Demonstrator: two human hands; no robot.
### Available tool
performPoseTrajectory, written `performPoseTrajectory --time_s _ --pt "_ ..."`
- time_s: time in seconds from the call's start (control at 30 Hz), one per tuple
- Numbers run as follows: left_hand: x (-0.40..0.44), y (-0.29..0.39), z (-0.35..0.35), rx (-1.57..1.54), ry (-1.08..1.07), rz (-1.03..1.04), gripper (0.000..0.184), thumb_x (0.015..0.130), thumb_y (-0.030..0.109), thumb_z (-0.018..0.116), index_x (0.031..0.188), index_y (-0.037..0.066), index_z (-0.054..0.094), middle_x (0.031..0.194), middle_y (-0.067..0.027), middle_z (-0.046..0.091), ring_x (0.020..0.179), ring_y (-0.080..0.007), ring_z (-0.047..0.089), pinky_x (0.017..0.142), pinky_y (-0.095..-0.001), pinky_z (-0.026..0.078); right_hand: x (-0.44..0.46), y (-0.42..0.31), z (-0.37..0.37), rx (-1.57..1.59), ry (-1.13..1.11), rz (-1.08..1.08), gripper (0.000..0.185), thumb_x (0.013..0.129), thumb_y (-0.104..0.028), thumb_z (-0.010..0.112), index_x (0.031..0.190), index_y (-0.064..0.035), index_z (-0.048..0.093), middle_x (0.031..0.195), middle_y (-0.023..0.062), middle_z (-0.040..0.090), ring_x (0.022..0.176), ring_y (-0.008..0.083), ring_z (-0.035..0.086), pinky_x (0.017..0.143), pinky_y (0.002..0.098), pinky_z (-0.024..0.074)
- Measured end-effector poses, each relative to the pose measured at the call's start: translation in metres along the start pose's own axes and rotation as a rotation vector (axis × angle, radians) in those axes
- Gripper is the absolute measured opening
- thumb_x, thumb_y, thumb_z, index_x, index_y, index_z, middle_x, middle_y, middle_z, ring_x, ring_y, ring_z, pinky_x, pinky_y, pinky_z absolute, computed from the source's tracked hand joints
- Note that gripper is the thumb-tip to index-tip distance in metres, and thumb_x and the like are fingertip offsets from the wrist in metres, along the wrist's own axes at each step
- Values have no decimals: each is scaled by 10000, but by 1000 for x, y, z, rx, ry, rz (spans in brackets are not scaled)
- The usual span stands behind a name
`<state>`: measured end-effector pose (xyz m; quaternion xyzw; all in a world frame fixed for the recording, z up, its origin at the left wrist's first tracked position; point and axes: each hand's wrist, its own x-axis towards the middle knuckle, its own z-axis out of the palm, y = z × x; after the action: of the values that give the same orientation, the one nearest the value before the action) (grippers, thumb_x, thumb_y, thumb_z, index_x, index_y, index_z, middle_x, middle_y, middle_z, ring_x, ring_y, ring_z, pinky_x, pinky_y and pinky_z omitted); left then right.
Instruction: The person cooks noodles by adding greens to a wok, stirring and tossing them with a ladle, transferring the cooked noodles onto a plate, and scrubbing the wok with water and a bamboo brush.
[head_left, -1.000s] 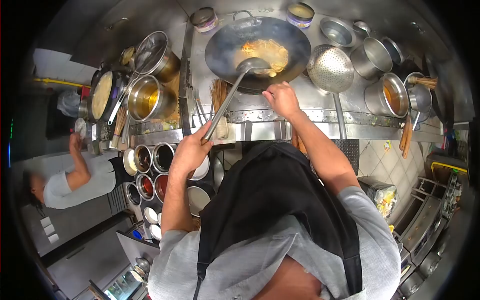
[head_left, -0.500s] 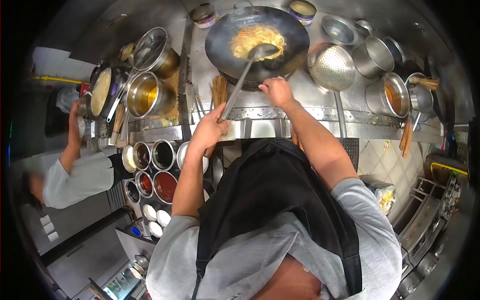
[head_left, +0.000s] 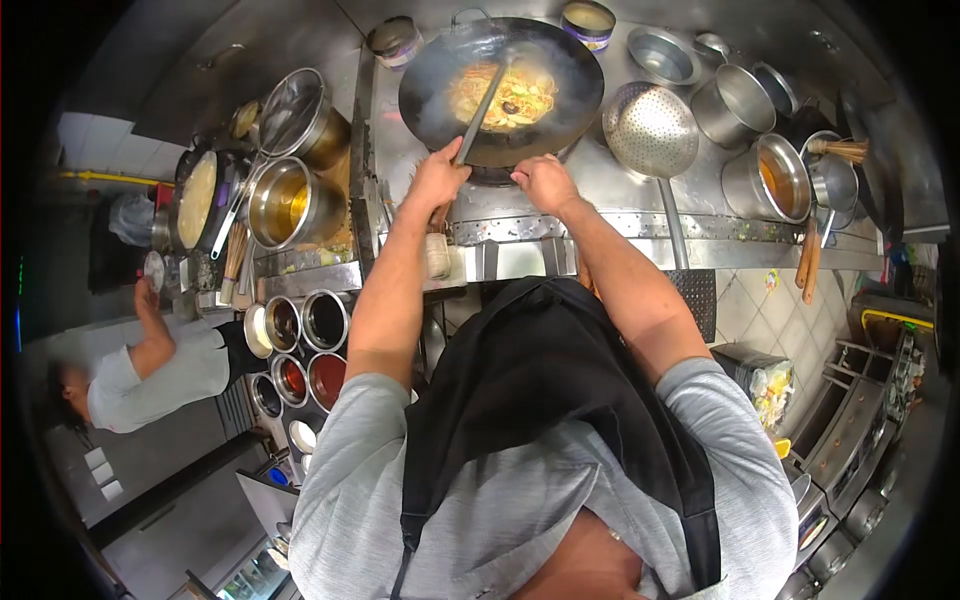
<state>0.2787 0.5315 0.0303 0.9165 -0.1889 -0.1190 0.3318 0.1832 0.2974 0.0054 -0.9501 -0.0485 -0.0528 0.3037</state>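
Note:
My left hand [head_left: 438, 180] is closed round the long handle of a metal wok ladle [head_left: 482, 112]. The ladle reaches over a dark wok [head_left: 420, 105], its head near the far part of the pan, blurred by steam. Noodles with pale pieces [head_left: 520, 92] lie in the middle of the wok. At the near edge of the wok, my right hand [head_left: 547, 184] is closed; its fingers seem wrapped on the near handle, which the hand hides. Close to my left forearm is a bamboo brush [head_left: 438, 250], mostly covered by my hand and arm.
A perforated strainer [head_left: 650, 130] lies right of the wok, with steel pots [head_left: 735, 105] beyond. Left stand a pot of yellow oil [head_left: 285, 205] and sauce containers [head_left: 325, 318]. Cans [head_left: 588, 25] flank the wok's far side. Another person [head_left: 165, 375] works at far left.
My left hand has moved forward, pushing the ladle's head from the noodles toward the wok's far side. More steam rises. My right hand stays at the wok's near edge.

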Motion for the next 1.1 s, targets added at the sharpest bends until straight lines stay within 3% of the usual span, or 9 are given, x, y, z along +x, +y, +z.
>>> performPoseTrajectory --time_s 0.07,0.23,0.33,0.37,0.43,0.53,0.67,0.87,1.1 --pt "-13 -22 -19 98 -21 148 657 870 227 703 1505 270 540 1130 -189 733 1050 -374 702 917 -472 555 0 1 1 -3 4 -11 244 976 -274 649 930 -64 763 980 153 748 984 351 673 963 456 486" --pt "-68 18 -126 580 -147 49 657 862 199 718 1490 293 554 1153 -215 722 1052 -389 691 933 -482 550 0 5 5 2 16 -9 237 973 -271 655 933 -62 760 980 156 746 986 354 667 948 450 489" --pt "-87 14 -125 488 -47 1 643 865 200 725 1482 277 564 1107 -204 734 1004 -403 694 898 -488 561 -3 4 4 3 34 -8 229 969 -265 658 941 -62 761 980 157 744 978 360 663 941 453 490" --pt "-88 9 -114 394 -9 -21 627 885 185 707 1493 201 553 1106 -199 744 977 -401 721 890 -480 564 -2 2 3 3 39 -7 226 968 -263 660 944 -62 761 980 157 744 974 363 661 938 455 491" --pt "-70 -39 -63 183 255 221 594 897 180 688 1477 142 562 933 -183 756 768 -344 740 740 -461 585 0 3 4 3 27 -25 223 966 -262 663 951 -63 762 976 156 744 966 366 659 938 455 491" --pt "-58 17 -44 -381 51 -235 587 911 149 681 1473 51 543 783 -108 696 564 -206 654 570 -371 540 -1 3 3 11 19 -13 220 965 -261 665 953 -64 762 972 156 743 963 371 658 938 454 492" --pt "-28 7 -17 -601 39 -220 569 920 101 645 1460 -29 521 700 -34 598 495 -132 561 488 -324 471 -2 -1 0 16 32 23 220 967 -260 665 942 -62 756 977 156 743 969 376 656 943 458 494" --pt "-73 34 -67 -478 -140 -266 624 913 100 682 1508 26 510 704 -12 595 504 -116 538 486 -297 449 1 10 10 10 23 4 233 966 -277 669 938 -62 755 989 145 745 982 373 655 951 459 495" --pt "-152 59 -99 -402 -129 -349 681 919 91 696 1561 79 470 712 12 557 559 -81 503 517 -280 442 -1 9 8 -5 25 -42 228 975 -269 656 946 -68 761 991 140 749 987 348 661 959 440 484"
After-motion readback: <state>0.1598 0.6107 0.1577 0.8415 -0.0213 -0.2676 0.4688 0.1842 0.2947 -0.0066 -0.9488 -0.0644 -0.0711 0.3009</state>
